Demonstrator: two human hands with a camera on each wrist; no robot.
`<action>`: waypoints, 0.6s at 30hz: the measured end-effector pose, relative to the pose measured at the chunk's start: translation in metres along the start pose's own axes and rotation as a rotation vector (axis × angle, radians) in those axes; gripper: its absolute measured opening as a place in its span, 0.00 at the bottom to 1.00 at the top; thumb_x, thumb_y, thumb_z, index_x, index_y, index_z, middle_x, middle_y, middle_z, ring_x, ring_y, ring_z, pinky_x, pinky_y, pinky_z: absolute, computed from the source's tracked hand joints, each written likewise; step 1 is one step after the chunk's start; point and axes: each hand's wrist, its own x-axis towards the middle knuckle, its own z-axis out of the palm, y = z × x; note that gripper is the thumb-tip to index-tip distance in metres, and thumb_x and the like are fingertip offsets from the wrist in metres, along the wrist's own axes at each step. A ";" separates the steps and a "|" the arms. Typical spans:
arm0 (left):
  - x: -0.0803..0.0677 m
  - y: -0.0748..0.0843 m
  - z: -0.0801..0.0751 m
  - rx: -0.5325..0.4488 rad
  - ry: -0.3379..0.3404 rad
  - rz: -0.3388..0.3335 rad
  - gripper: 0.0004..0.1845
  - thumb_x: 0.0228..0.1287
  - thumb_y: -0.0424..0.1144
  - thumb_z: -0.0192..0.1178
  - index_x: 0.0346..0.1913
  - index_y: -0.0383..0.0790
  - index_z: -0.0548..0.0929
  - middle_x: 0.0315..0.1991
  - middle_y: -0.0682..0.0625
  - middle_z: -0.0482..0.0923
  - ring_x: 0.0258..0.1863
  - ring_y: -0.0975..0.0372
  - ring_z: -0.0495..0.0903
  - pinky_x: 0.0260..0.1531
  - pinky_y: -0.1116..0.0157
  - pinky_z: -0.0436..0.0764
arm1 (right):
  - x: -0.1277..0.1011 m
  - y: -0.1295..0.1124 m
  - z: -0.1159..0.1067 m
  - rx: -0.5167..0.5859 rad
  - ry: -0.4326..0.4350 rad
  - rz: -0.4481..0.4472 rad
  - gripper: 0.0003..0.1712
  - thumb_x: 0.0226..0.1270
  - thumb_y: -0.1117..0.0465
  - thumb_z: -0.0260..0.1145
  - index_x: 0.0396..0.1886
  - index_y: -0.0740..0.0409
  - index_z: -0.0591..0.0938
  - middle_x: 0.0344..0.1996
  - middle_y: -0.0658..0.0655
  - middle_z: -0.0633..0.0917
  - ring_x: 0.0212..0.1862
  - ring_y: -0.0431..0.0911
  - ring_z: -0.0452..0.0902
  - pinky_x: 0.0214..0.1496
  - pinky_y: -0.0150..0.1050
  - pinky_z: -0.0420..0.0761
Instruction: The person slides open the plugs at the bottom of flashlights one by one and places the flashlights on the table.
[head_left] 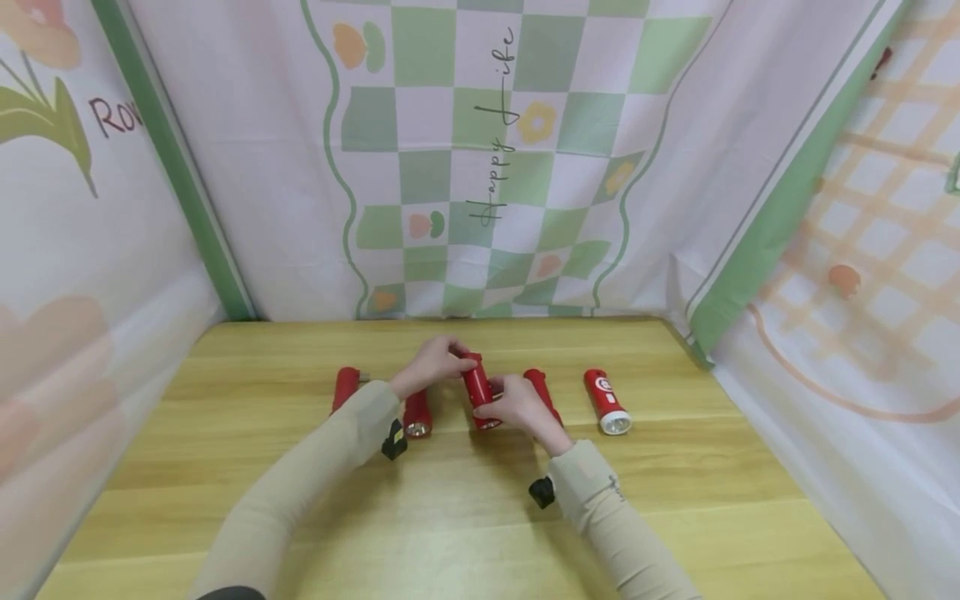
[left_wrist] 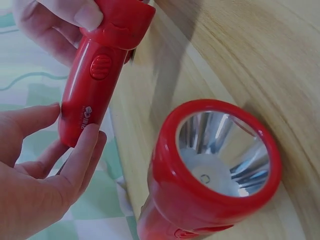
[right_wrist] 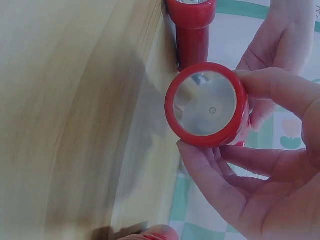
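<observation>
Both hands hold one red flashlight point(head_left: 477, 390) just above the wooden table point(head_left: 465, 517), at the centre of the head view. The left hand point(head_left: 430, 365) pinches its far tail end with thumb and fingertips; the right hand point(head_left: 517, 406) curls its fingers around the lens end nearest the person. Just left of it a second flashlight point(head_left: 417, 414) lies on the table, lens toward the person. Further left lies a third point(head_left: 345, 387), and to the right two more point(head_left: 542, 392), the outermost with a white head point(head_left: 607, 402).
</observation>
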 end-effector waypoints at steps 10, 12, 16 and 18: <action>-0.004 0.002 -0.003 -0.039 0.024 0.011 0.13 0.64 0.36 0.66 0.46 0.30 0.81 0.48 0.36 0.83 0.40 0.54 0.86 0.47 0.54 0.87 | 0.000 -0.002 -0.003 -0.016 0.005 -0.048 0.26 0.54 0.65 0.73 0.55 0.63 0.82 0.43 0.61 0.88 0.40 0.46 0.84 0.43 0.39 0.85; -0.005 0.004 -0.004 -0.058 0.026 0.001 0.14 0.64 0.35 0.66 0.47 0.30 0.80 0.50 0.35 0.83 0.42 0.53 0.86 0.48 0.54 0.87 | 0.000 -0.003 -0.004 -0.025 0.010 -0.067 0.26 0.53 0.66 0.73 0.54 0.63 0.82 0.43 0.62 0.89 0.39 0.46 0.84 0.42 0.39 0.85; -0.006 0.005 -0.006 -0.090 0.022 -0.014 0.16 0.63 0.34 0.66 0.51 0.29 0.78 0.53 0.33 0.81 0.45 0.50 0.86 0.49 0.52 0.86 | -0.001 -0.004 -0.005 -0.024 0.009 -0.085 0.26 0.54 0.67 0.72 0.56 0.65 0.81 0.43 0.64 0.88 0.41 0.49 0.85 0.42 0.41 0.86; -0.007 0.004 -0.007 -0.091 0.019 -0.015 0.18 0.64 0.34 0.66 0.53 0.29 0.78 0.53 0.34 0.81 0.46 0.50 0.86 0.50 0.52 0.86 | -0.002 -0.005 -0.006 -0.024 0.005 -0.090 0.27 0.54 0.68 0.71 0.56 0.66 0.80 0.44 0.64 0.88 0.42 0.50 0.86 0.42 0.41 0.86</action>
